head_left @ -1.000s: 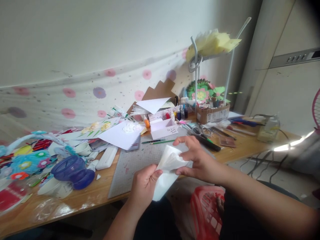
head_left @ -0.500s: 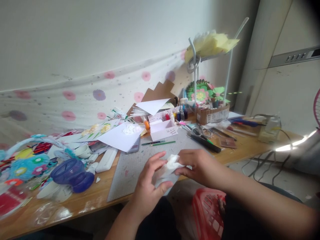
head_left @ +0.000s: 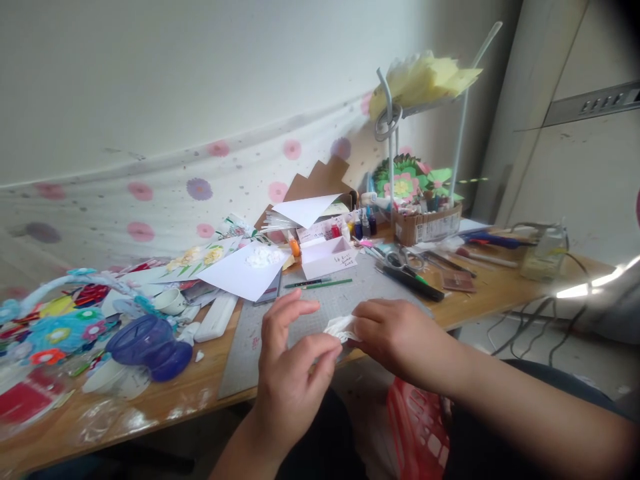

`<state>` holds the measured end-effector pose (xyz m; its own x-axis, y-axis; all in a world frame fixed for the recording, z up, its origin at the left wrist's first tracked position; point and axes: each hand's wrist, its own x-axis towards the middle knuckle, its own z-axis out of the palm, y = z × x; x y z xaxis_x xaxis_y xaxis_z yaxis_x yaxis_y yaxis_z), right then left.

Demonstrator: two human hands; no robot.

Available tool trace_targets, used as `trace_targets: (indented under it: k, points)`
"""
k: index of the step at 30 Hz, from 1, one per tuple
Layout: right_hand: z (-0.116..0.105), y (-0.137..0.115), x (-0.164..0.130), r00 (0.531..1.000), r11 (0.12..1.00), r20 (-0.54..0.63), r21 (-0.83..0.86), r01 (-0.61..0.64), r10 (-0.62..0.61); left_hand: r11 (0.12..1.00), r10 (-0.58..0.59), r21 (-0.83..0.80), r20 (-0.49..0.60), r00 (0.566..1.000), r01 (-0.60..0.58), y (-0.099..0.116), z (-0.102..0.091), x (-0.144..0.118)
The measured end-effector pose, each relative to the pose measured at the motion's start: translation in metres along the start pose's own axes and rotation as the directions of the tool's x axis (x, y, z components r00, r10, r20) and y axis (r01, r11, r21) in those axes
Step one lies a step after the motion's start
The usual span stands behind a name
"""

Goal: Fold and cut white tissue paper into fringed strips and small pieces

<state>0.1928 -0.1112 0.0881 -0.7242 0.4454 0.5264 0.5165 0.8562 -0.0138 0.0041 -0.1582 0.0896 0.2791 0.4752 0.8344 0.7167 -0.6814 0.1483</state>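
A crumpled white tissue (head_left: 339,327) is held above the front edge of the grey cutting mat (head_left: 240,353). My right hand (head_left: 395,333) grips it from the right, fingers curled over it, their tips partly hidden. On the left, my left hand (head_left: 295,367) pinches at the tissue's lower edge with thumb and index finger, while another finger stays raised and apart. Behind the hands, a green pencil (head_left: 327,284) and a dark pen (head_left: 305,284) lie on the mat. A white paper sheet (head_left: 240,280) bears a heap of small white pieces (head_left: 264,255).
Left on the table are a blue translucent cup (head_left: 150,347) and a flowered blue basket (head_left: 60,333). An open white box (head_left: 327,260), small paint bottles (head_left: 365,225), scissors (head_left: 405,260) and a cardboard box (head_left: 427,223) stand behind. Below hangs a red-and-white bag (head_left: 417,427).
My left thumb and index finger have closed from an open spread into a pinch at the tissue. The tissue sits lower and more covered by my right hand. The view shifted slightly.
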Motion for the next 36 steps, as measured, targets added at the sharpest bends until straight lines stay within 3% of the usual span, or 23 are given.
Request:
trace_targets:
  k: [8, 15, 20, 28, 34, 36]
  points:
    - [-0.003, 0.001, -0.003, 1.000, 0.997, -0.021, -0.074, 0.004, -0.006, 0.996, 0.049, 0.077, 0.019, 0.999, -0.050, 0.001, -0.004, 0.000]
    - [-0.007, 0.001, -0.004, 0.997, 0.999, -0.080, -0.047, 0.016, -0.019, 1.000, -0.003, 0.027, -0.039, 0.999, 0.004, -0.004, -0.008, -0.002]
    - [-0.007, 0.001, -0.005, 0.990, 1.000, -0.143, 0.001, 0.019, -0.019, 0.991, -0.058, -0.120, -0.031, 0.998, 0.054, -0.013, -0.002, -0.013]
    - [0.001, 0.002, -0.004, 0.963, 0.961, -0.256, 0.278, -0.009, 0.083, 0.979, -0.203, 0.033, 0.119, 0.972, 0.200, -0.014, 0.009, -0.019]
    - [0.011, 0.012, -0.002, 0.937, 0.819, -0.276, 0.574, -0.019, 0.215, 0.995, -0.091, -0.031, 0.019, 0.996, 0.092, -0.018, 0.010, -0.027]
    - [0.011, 0.013, -0.001, 0.929, 0.787, -0.296, 0.617, 0.007, 0.224, 0.976, -0.188, -0.103, 0.034, 0.982, 0.190, -0.018, 0.010, -0.026]
